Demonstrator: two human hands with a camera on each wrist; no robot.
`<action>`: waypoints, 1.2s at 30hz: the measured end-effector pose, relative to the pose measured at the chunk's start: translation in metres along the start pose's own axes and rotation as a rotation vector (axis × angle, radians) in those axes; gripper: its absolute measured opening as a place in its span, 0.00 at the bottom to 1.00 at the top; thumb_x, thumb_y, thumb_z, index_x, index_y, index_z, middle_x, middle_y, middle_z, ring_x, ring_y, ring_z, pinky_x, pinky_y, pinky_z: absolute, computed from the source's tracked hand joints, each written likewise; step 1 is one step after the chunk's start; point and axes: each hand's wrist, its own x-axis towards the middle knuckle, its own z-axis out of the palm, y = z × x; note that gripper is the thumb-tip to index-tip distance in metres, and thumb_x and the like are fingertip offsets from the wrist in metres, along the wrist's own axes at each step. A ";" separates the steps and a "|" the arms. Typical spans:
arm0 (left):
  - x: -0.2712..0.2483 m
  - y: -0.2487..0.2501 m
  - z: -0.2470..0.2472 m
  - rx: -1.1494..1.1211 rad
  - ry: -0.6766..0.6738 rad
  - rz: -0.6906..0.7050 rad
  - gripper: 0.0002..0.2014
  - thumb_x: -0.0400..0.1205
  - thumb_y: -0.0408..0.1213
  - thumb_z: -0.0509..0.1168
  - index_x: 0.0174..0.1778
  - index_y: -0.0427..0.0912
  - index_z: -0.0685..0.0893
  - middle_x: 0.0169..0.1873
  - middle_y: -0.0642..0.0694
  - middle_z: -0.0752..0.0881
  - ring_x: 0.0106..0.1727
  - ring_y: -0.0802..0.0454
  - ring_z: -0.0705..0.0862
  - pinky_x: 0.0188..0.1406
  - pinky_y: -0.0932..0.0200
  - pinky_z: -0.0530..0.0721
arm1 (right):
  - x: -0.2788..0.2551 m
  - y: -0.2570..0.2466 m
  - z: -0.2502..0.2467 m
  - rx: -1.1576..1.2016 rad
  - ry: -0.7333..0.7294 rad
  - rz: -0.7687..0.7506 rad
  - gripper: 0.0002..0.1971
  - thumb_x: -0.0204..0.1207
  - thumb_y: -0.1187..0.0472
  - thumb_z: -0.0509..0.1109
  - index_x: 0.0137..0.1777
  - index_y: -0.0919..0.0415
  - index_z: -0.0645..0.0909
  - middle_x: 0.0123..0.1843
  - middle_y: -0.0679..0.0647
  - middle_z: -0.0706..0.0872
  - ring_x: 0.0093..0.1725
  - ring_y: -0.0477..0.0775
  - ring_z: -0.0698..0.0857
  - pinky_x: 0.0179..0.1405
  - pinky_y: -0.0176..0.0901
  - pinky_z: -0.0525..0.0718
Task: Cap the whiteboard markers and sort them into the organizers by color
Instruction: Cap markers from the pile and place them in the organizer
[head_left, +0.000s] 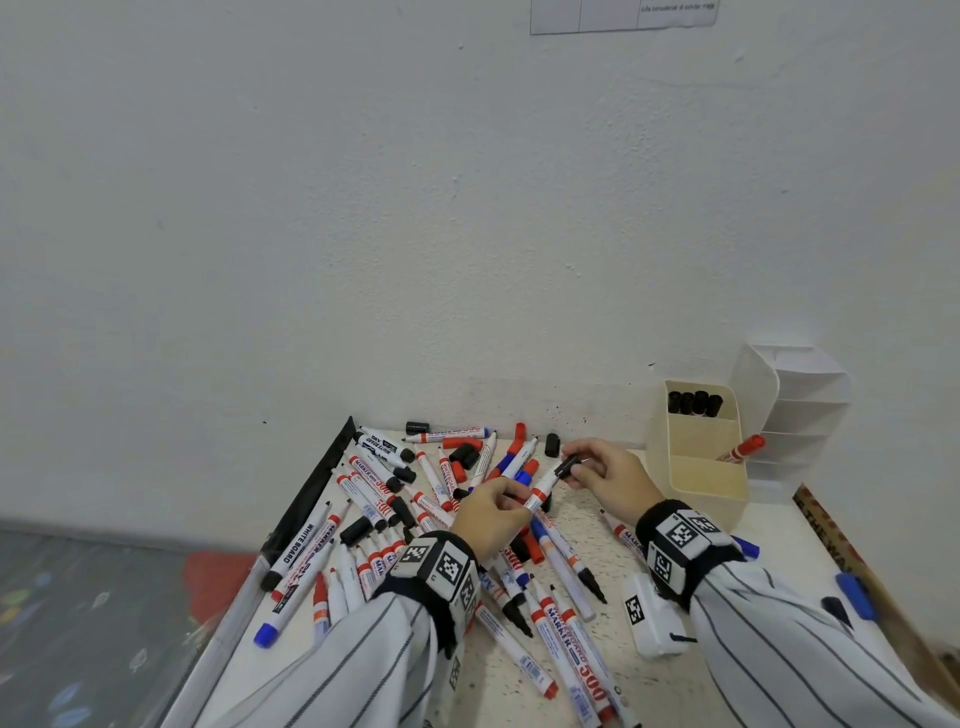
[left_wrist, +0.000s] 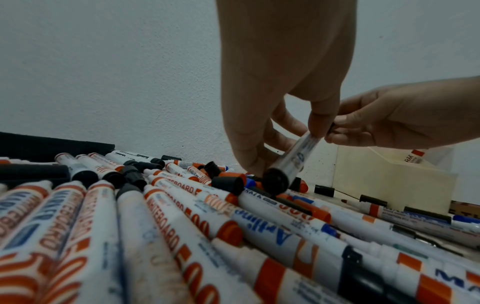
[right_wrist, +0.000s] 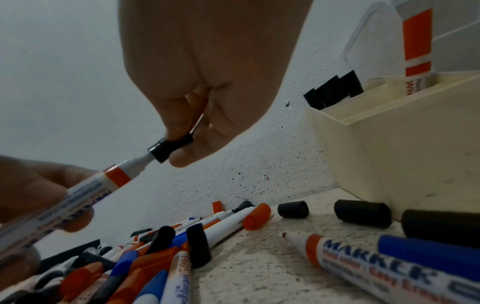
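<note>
Pinched between the fingers of the right hand (head_left: 602, 465), a black cap (right_wrist: 170, 150) is being seated on the tip of a marker (head_left: 540, 488) whose barrel is grasped by the left hand (head_left: 491, 514); both grips are clenched on their objects. The marker is held above the surface (head_left: 582, 525), over the scattered pile, left of the cream organizer (head_left: 696, 493). A skewed push could leave the cap loose, so that it drops off later. A mismatch is also possible: an orange band is seen on the white barrel, so the ink colour cannot be judged from it. The cap appears only partly on, with bare white neck exposed.
</note>
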 end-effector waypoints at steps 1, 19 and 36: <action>-0.001 0.001 0.001 0.002 -0.005 0.000 0.09 0.78 0.32 0.67 0.52 0.48 0.82 0.37 0.48 0.83 0.34 0.58 0.80 0.30 0.69 0.78 | -0.001 0.000 0.001 -0.006 -0.025 0.000 0.14 0.77 0.74 0.63 0.52 0.54 0.79 0.53 0.57 0.85 0.49 0.50 0.87 0.46 0.33 0.87; -0.010 0.029 0.014 0.296 -0.034 0.215 0.15 0.85 0.43 0.58 0.51 0.36 0.86 0.26 0.54 0.77 0.25 0.63 0.72 0.27 0.71 0.70 | -0.007 -0.024 0.008 -0.180 0.109 0.078 0.23 0.84 0.56 0.54 0.24 0.57 0.64 0.23 0.51 0.67 0.26 0.48 0.66 0.29 0.43 0.63; -0.009 0.040 0.017 -0.058 -0.299 -0.053 0.17 0.86 0.50 0.53 0.43 0.43 0.80 0.25 0.52 0.74 0.15 0.61 0.67 0.15 0.68 0.67 | -0.015 -0.023 -0.006 -0.132 -0.013 -0.032 0.17 0.84 0.56 0.56 0.32 0.56 0.72 0.25 0.47 0.70 0.24 0.41 0.68 0.29 0.37 0.66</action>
